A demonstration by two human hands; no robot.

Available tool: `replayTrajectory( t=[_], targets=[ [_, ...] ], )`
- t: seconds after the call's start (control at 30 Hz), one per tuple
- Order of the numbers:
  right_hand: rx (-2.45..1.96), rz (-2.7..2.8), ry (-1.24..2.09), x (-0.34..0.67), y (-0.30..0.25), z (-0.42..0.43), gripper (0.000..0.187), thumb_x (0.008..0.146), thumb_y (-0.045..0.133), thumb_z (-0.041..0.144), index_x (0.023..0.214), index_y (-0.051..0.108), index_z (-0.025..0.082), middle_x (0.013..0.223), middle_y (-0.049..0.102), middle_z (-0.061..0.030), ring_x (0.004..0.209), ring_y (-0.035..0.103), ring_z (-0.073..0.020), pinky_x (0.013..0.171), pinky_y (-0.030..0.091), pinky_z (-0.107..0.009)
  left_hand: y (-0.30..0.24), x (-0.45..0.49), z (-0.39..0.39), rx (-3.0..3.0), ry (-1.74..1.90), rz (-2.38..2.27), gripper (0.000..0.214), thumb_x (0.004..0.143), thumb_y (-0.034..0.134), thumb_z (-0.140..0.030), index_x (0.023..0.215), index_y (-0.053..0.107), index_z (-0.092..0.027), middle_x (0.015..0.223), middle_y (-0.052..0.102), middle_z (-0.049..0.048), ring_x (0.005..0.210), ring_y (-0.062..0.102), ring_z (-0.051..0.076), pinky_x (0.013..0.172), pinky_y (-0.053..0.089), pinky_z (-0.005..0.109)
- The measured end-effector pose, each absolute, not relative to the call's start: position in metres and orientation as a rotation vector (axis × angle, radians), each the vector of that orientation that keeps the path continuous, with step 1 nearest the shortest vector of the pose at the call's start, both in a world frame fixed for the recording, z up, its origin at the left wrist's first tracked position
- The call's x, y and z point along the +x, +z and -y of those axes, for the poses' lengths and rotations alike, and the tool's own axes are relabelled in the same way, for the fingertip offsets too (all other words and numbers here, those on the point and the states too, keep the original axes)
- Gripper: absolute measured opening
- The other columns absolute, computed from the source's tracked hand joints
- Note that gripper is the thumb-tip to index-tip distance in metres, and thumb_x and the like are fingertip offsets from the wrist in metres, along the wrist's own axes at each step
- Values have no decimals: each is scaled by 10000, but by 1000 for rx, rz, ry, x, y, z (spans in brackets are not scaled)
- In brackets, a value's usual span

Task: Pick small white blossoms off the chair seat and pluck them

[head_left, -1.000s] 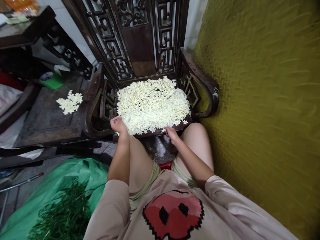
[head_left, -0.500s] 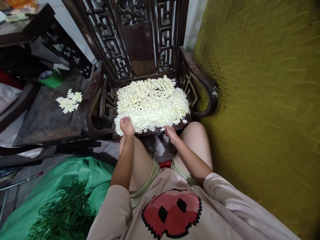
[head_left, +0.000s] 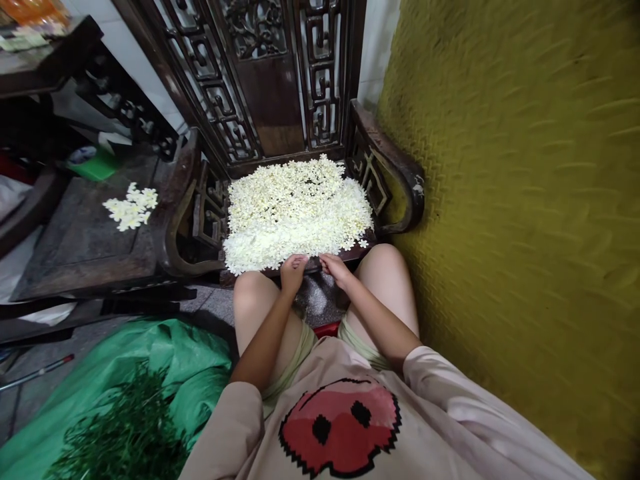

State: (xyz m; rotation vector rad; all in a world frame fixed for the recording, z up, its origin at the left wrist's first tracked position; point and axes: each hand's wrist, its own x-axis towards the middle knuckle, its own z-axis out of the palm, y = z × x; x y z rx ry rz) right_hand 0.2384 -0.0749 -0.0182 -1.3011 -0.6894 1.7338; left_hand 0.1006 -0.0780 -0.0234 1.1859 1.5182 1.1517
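Note:
A thick layer of small white flowers (head_left: 300, 200) covers the seat of a dark carved wooden chair (head_left: 277, 100) in front of me. My left hand (head_left: 293, 272) is at the seat's front edge, its fingers closed in a pinch. Just to the right, my right hand (head_left: 335, 269) is pinched too, with its fingertips pointing at those of the left. The two hands are close together, a small gap between them. Whatever lies between the fingertips is too small to make out.
On the wooden seat at left lie a small heap of white flowers (head_left: 131, 208) and a green container (head_left: 93, 163). A green sheet (head_left: 200, 353) with leafy greens (head_left: 125, 433) spreads at lower left. A yellow textured surface (head_left: 500, 200) rises close on the right.
My left hand has moved right and down, from over the flowers' left part to beside my right hand. My right hand has shifted only slightly.

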Motion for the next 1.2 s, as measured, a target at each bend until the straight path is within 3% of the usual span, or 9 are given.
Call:
replayTrajectory(
  t=[0.2, 0.43, 0.57, 0.67, 0.8, 0.9, 1.07, 1.2],
  targets=[
    [-1435, 549, 1679, 241, -23, 72, 229, 698, 548, 346, 572, 451, 181, 411, 300, 92, 355, 233, -39, 391, 165, -199, -1, 62, 29, 1418, 1497, -1849, 148, 773, 534, -285, 812, 613, -166, 821, 593, 48, 763, 537, 148, 756, 414, 291],
    [-1494, 520, 1638, 241, -21, 69, 181, 687, 519, 268, 546, 445, 182, 394, 296, 87, 347, 206, -43, 385, 140, -207, -7, 43, 2, 1674, 1083, -2206, 53, 751, 554, -214, 724, 589, -185, 813, 574, 84, 927, 498, 258, 853, 304, 402],
    [-1508, 503, 1626, 239, -20, 69, 183, 697, 511, 264, 549, 438, 184, 393, 284, 86, 349, 194, -46, 391, 130, -213, -9, 55, 18, 1579, 1099, -2277, 108, 734, 570, -238, 827, 600, -191, 908, 569, 108, 999, 467, 295, 866, 282, 428],
    [-1447, 496, 1669, 239, -20, 69, 212, 731, 493, 313, 571, 440, 185, 403, 241, 94, 346, 177, -45, 400, 132, -213, -3, 70, 42, 1554, 1207, -2182, 200, 744, 566, -288, 918, 601, -194, 972, 566, 114, 1008, 468, 291, 884, 285, 423],
    [-1299, 488, 1812, 238, -17, 70, 342, 761, 453, 490, 601, 454, 188, 412, 230, 93, 351, 201, -54, 405, 168, -212, 0, 98, 80, 1800, 1066, -1689, 157, 736, 592, -289, 873, 626, -218, 890, 596, 82, 905, 527, 239, 849, 340, 360],
    [-1230, 487, 1879, 237, -14, 72, 448, 728, 440, 615, 614, 477, 183, 422, 321, 72, 376, 296, -64, 417, 220, -209, -8, 121, 104, 1906, 914, -1481, 175, 707, 630, -270, 881, 637, -243, 893, 613, 68, 901, 537, 226, 838, 354, 347],
    [-1211, 542, 1870, 237, -12, 77, 518, 692, 443, 685, 672, 524, 174, 490, 470, 35, 472, 460, -89, 477, 308, -199, -18, 139, 115, 1669, 1031, -1501, 130, 754, 576, -266, 855, 647, -225, 819, 623, 55, 787, 554, 189, 765, 408, 329],
    [-1241, 652, 1838, 235, -11, 79, 485, 708, 468, 649, 676, 537, 170, 513, 491, 35, 477, 440, -78, 476, 292, -190, -17, 134, 110, 1476, 1115, -1475, 114, 724, 609, -304, 775, 669, -221, 780, 638, 32, 752, 569, 168, 742, 428, 309]
  ],
)
